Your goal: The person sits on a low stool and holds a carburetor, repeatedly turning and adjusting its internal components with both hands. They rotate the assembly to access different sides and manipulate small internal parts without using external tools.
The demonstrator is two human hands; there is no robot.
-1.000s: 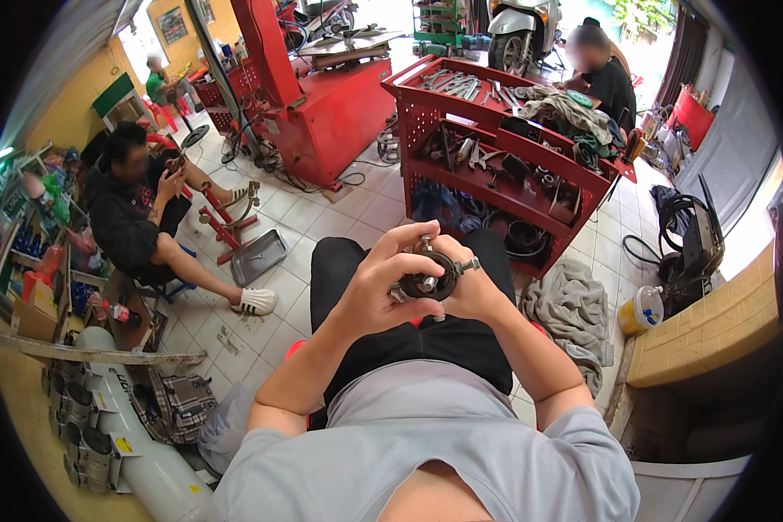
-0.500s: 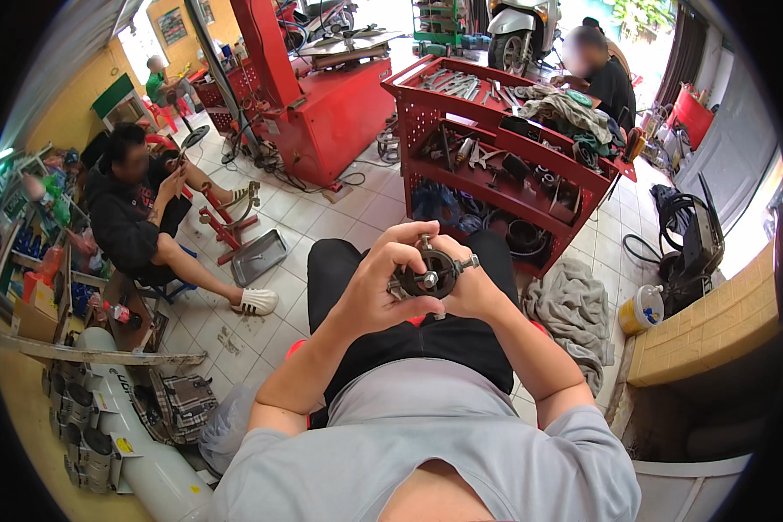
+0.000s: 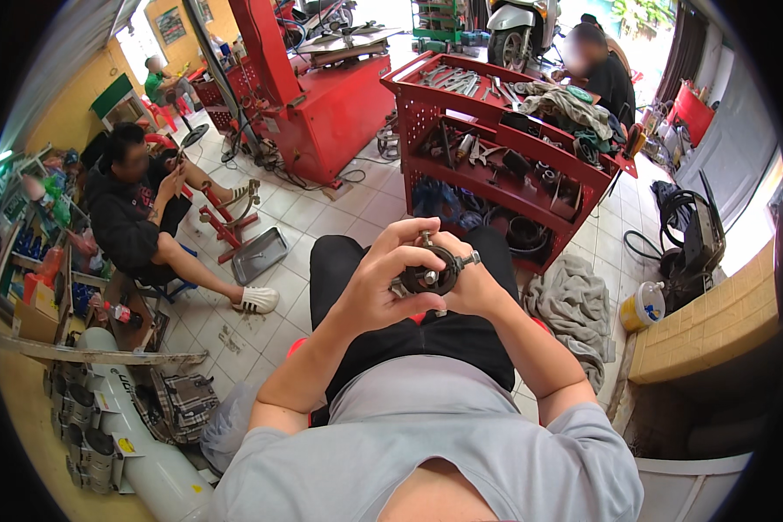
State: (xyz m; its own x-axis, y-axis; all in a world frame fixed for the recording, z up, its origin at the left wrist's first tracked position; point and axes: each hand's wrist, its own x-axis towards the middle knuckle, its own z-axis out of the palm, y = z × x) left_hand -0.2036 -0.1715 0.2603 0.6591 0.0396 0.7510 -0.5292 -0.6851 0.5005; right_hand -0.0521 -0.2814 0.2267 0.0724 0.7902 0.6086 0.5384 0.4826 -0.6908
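Note:
Above my lap, both hands are around a dark round metal part [image 3: 445, 280] with bolts sticking out of its rim and a bright bolt at its centre. My left hand [image 3: 383, 274] grips its left side, with a finger bent across the front and the thumb below. From the right and behind, my right hand [image 3: 474, 283] is closed around it; most of its fingers are hidden by the part. The exact kind of part cannot be made out.
Ahead stands a red tool cart [image 3: 505, 139] with wrenches [image 3: 457, 80] and rags on top. A grey cloth [image 3: 570, 309] and a bucket [image 3: 641, 306] are on the floor at right. At left, a person [image 3: 139, 200] sits near a metal tray [image 3: 260, 254].
My left finger has shifted further across the front of the round part, near its central bolt. Both hands still hold the part in about the same place.

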